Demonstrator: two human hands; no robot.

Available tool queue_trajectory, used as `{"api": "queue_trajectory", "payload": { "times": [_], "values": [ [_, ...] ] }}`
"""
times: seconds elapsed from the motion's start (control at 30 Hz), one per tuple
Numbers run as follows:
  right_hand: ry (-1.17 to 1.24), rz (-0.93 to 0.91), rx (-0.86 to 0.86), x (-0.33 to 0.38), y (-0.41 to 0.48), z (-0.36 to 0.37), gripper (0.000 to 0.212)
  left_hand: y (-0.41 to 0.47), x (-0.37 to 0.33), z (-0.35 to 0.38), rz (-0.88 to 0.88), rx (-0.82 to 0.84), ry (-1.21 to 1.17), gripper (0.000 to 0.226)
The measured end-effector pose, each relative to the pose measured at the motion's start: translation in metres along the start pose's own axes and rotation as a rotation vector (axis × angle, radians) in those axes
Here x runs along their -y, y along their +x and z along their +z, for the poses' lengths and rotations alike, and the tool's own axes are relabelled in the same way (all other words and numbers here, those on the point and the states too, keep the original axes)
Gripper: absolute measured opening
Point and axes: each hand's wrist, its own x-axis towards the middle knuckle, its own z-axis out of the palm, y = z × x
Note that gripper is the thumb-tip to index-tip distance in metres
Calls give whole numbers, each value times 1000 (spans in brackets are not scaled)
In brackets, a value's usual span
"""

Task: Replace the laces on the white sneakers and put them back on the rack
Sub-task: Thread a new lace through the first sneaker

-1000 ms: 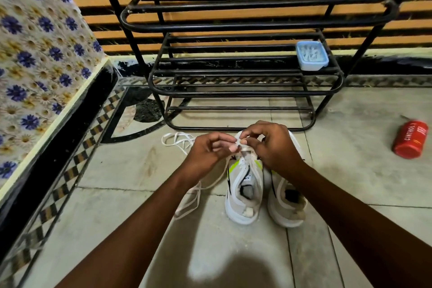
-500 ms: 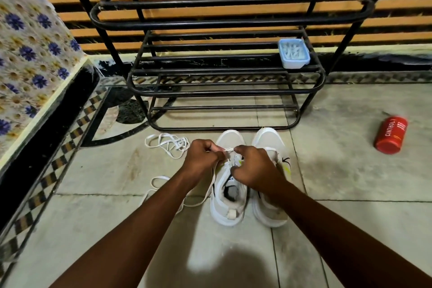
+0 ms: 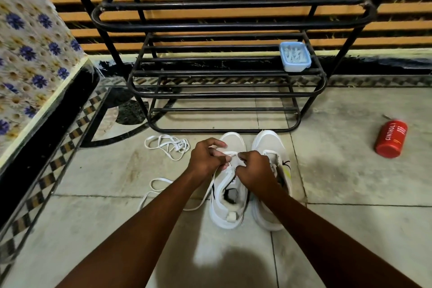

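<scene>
Your hands have slid back from the toe caps, so both toes now show. Your left hand [image 3: 205, 159] is curled, thumb and fingers pinching the white lace [image 3: 230, 154] over the front eyelets of the left sneaker [image 3: 230, 208]. Your right hand [image 3: 254, 168] is curled as well, knuckles up, pinching the same lace from the other side. The lace's free length trails left under your left forearm and loops on the floor [image 3: 105, 170]. The right sneaker [image 3: 268, 145] stands just beside the left one, both pointing toes-first at the black rack [image 3: 224, 94] close ahead. A second lace [image 3: 168, 145] lies heaped left of the toes.
</scene>
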Motion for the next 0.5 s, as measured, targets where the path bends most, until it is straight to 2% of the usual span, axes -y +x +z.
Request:
{"api": "queue_trajectory", "payload": {
  "times": [0.1,0.2,0.33,0.5],
  "values": [
    [80,73,5,-2,-1,0,47,2,2,4,57,13,150,4],
    [131,89,3,-3,1,-1,47,3,0,10,120,-44,353,9],
    [177,99,-13,-5,-1,-2,48,6,-1,18,164,-69,482,20],
    [175,91,-9,-6,2,-2,49,9,5,23,127,-102,562,29]
  ]
}}
